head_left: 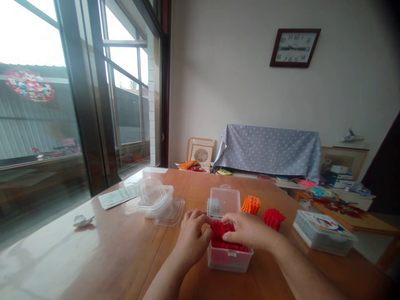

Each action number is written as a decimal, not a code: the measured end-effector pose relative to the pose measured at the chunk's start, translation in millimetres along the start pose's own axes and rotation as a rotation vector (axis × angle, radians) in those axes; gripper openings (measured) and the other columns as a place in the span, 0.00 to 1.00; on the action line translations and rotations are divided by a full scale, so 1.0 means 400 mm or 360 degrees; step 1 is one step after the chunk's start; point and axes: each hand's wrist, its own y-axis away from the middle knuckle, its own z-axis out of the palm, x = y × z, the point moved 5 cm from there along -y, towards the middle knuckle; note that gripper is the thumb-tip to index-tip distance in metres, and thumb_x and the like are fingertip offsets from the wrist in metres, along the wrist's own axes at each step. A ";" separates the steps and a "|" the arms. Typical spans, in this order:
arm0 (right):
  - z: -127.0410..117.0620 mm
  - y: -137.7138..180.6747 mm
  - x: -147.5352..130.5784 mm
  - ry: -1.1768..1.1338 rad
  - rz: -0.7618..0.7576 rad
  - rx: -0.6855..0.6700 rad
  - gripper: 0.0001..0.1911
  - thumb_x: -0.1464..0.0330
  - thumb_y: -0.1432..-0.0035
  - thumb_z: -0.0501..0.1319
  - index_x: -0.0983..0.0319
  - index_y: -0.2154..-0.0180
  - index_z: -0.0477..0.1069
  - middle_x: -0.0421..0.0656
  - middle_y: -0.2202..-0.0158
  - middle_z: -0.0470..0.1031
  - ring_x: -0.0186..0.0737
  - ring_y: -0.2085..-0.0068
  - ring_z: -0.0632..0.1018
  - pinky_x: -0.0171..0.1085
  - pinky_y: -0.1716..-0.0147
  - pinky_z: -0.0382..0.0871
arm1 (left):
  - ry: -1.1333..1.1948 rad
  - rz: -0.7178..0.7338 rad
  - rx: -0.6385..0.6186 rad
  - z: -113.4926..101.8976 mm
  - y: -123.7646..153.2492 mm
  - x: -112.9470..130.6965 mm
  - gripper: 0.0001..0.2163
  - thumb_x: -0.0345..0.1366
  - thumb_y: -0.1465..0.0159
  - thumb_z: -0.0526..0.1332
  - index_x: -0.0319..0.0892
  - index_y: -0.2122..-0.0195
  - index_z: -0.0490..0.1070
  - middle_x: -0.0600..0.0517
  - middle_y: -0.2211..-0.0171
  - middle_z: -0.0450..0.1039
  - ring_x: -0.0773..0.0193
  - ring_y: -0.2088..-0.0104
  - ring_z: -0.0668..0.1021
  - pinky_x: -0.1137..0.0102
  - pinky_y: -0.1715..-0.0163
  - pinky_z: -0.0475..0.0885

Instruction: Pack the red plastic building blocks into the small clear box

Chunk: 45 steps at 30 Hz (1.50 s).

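Seen from the head camera, a person sits at a brown wooden table [93,250] with both hands over a small clear plastic box [229,258] that stands open, its hinged lid [224,201] tilted up at the back. The box is packed with red pieces [223,235] that rise above its rim. The left hand [192,235] rests at the box's left side, fingers curled and pressed against the red pieces. The right hand [246,229] lies across the top of them from the right, fingers close together and bent down onto the red mass; whether either hand pinches a single piece cannot be told.

Just behind the box, on the right, sit an orange block [251,204] and a red block [273,218], near each other but apart. To the left are empty clear tubs [155,199] on a loose lid, a sheet of printed paper [118,196] and a crumpled white scrap [82,220]. At far right lies a flat clear case [323,233]. A wall clock [294,47] hangs above a cloth-covered piece of furniture [270,150].
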 end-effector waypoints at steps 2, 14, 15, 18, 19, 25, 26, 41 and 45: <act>0.001 -0.003 -0.003 -0.0009 -0.0009 -0.0004 0.16 0.61 0.49 0.69 0.55 0.57 0.82 0.37 0.70 0.79 0.37 0.69 0.75 0.32 0.73 0.56 | 0.0007 -0.0002 0.0000 -0.002 0.000 0.003 0.12 0.28 0.40 0.59 0.49 0.63 0.80 0.49 0.53 0.77 0.51 0.45 0.72 0.55 0.44 0.67; 0.018 0.002 -0.002 -0.0345 -0.0125 0.0005 0.15 0.60 0.42 0.64 0.58 0.56 0.83 0.40 0.68 0.83 0.43 0.66 0.78 0.37 0.63 0.69 | 0.0058 0.0079 -0.0052 -0.001 0.008 0.023 0.14 0.29 0.43 0.63 0.52 0.58 0.80 0.50 0.51 0.76 0.50 0.44 0.71 0.54 0.43 0.65; 0.015 0.005 -0.008 -0.0358 -0.0152 0.0015 0.16 0.60 0.41 0.63 0.58 0.56 0.83 0.41 0.67 0.83 0.44 0.65 0.79 0.38 0.62 0.70 | 0.0060 0.0084 -0.0054 0.000 0.007 0.023 0.14 0.28 0.43 0.64 0.52 0.58 0.81 0.50 0.50 0.76 0.49 0.43 0.71 0.54 0.43 0.65; 0.009 0.013 -0.018 -0.0366 -0.0209 0.0056 0.16 0.60 0.39 0.62 0.58 0.54 0.83 0.42 0.63 0.84 0.45 0.63 0.79 0.39 0.59 0.70 | 0.0058 0.0096 -0.0041 0.001 0.004 0.022 0.13 0.30 0.39 0.64 0.54 0.58 0.82 0.50 0.50 0.76 0.50 0.43 0.71 0.54 0.44 0.65; 0.009 0.014 -0.016 -0.0368 -0.0199 0.0074 0.16 0.60 0.39 0.62 0.58 0.53 0.82 0.41 0.63 0.84 0.45 0.63 0.79 0.39 0.59 0.70 | 0.0054 0.0101 -0.0030 0.001 0.003 0.021 0.12 0.31 0.37 0.64 0.55 0.58 0.82 0.50 0.50 0.77 0.50 0.44 0.71 0.54 0.45 0.66; 0.007 0.009 0.017 -0.0591 -0.0017 0.0251 0.25 0.51 0.38 0.62 0.61 0.48 0.77 0.42 0.65 0.81 0.42 0.64 0.78 0.37 0.64 0.70 | 0.0047 0.0112 0.0107 -0.004 -0.001 0.019 0.09 0.38 0.32 0.63 0.58 0.55 0.82 0.51 0.54 0.79 0.52 0.49 0.74 0.56 0.49 0.66; 0.001 0.009 0.015 -0.0640 -0.0012 0.0309 0.25 0.50 0.38 0.62 0.61 0.49 0.78 0.42 0.65 0.80 0.42 0.64 0.78 0.37 0.63 0.70 | 0.0082 0.0135 0.0134 -0.005 0.000 0.021 0.09 0.38 0.31 0.63 0.58 0.54 0.82 0.51 0.55 0.78 0.53 0.51 0.75 0.57 0.50 0.66; -0.029 0.093 0.050 -0.1455 0.0230 0.0471 0.25 0.54 0.48 0.70 0.63 0.53 0.78 0.42 0.67 0.76 0.35 0.69 0.71 0.34 0.71 0.61 | 0.0418 0.0370 0.0000 -0.005 0.019 0.073 0.11 0.29 0.35 0.62 0.48 0.53 0.77 0.51 0.57 0.78 0.57 0.55 0.76 0.62 0.52 0.68; -0.035 0.138 0.067 -0.1268 0.0240 0.0533 0.22 0.53 0.45 0.68 0.61 0.55 0.79 0.42 0.65 0.77 0.38 0.65 0.74 0.36 0.68 0.65 | 0.0408 0.0226 -0.0019 -0.006 0.018 0.066 0.08 0.27 0.35 0.56 0.46 0.63 0.73 0.53 0.66 0.78 0.59 0.60 0.75 0.64 0.56 0.67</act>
